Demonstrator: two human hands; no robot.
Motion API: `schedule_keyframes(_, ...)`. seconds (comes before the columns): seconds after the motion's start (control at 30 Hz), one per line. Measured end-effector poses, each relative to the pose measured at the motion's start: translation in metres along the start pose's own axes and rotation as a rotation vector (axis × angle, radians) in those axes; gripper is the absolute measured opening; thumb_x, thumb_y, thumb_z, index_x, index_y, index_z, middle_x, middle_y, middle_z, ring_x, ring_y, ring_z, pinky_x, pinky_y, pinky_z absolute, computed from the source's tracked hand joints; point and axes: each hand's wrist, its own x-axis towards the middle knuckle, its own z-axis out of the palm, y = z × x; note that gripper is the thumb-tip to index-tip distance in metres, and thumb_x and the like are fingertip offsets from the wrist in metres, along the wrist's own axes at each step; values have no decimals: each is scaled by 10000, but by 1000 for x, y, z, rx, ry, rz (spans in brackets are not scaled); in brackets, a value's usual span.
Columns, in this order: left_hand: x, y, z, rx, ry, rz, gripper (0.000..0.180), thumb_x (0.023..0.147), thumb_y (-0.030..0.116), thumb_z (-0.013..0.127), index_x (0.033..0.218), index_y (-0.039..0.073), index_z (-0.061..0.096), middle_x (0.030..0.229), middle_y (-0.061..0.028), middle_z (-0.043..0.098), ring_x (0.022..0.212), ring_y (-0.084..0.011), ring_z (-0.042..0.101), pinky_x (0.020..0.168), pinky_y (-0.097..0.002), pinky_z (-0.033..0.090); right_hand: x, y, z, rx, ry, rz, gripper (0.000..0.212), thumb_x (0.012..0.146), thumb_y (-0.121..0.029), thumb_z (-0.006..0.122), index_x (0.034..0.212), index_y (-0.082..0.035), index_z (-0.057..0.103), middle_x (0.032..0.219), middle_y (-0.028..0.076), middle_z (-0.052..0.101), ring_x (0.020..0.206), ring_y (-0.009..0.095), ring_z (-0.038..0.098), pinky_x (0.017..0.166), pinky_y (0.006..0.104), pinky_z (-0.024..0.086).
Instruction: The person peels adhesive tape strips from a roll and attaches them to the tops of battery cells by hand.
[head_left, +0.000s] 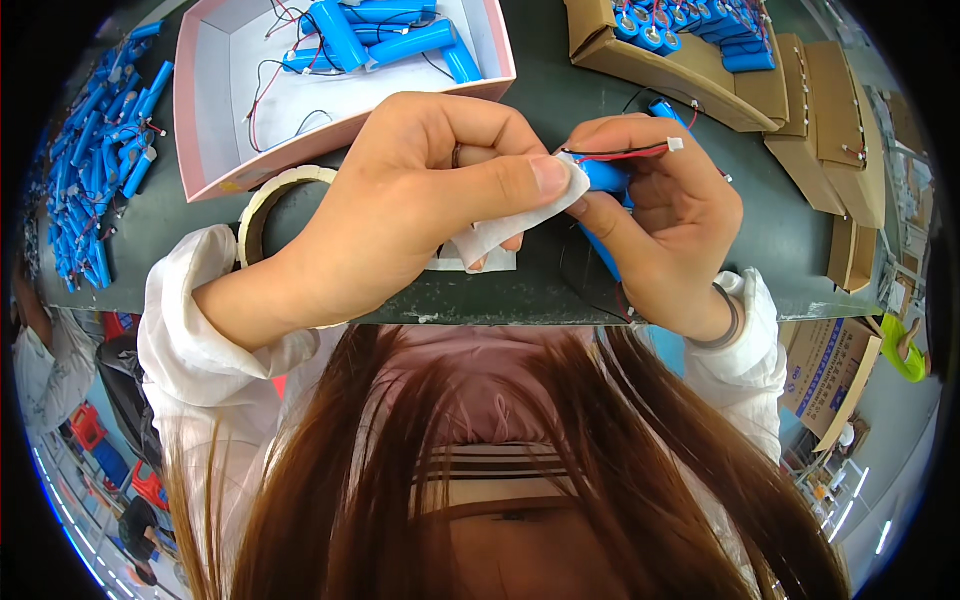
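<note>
Between my hands is a blue cylindrical battery cell [606, 177], with a red and black lead [630, 153] ending in a small white plug. My right hand [665, 215] is closed around the cell, its fingers curled behind it. With thumb and fingers pinched, my left hand [405, 190] presses a folded white piece of cloth or paper [500, 232] against the cell's left end, which is covered. Below my right hand another blue cell [598, 250] lies on the dark table, partly hidden. One more cell [662, 108] shows behind that hand.
A pink-edged box [200, 150] at the back left holds several wired cells. Left of it lies a large heap of blue cells [105, 150]. A tape roll [255, 215] rests beside my left wrist. Cardboard trays [660, 75] stand at the back right, one with cells in it.
</note>
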Motion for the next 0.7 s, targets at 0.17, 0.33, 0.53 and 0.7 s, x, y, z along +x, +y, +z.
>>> schedule_keyframes(0.17,-1,1,2,-6,19,-9,213,811,205,561,716,15,537,584,-31,527,441,-50,430,409,-163,317,0,0,0,-4,-4,-3,288,699,121,582,967,70,489,979,147,523,872,174,523,774,284,437)
schedule_keyframes(0.33,0,-1,0,-16,10,5,214,807,195,564,697,15,527,580,-38,530,438,-54,432,409,-166,319,-1,2,-6,-216,-87,-89,296,706,133,565,983,76,477,981,162,522,859,169,527,757,272,445)
schedule_keyframes(0.53,-2,0,0,-28,13,31,224,803,193,569,676,15,521,564,-41,530,434,-58,449,402,-170,325,-1,0,11,-7,97,-49,237,706,80,612,915,26,513,808,59,562,732,93,554,628,201,456)
schedule_keyframes(0.7,-5,1,2,-6,20,25,230,805,199,576,680,13,526,567,-39,533,449,-51,457,409,-166,327,-1,5,9,66,-35,-97,300,722,86,557,1000,40,455,909,93,516,785,110,531,682,215,443)
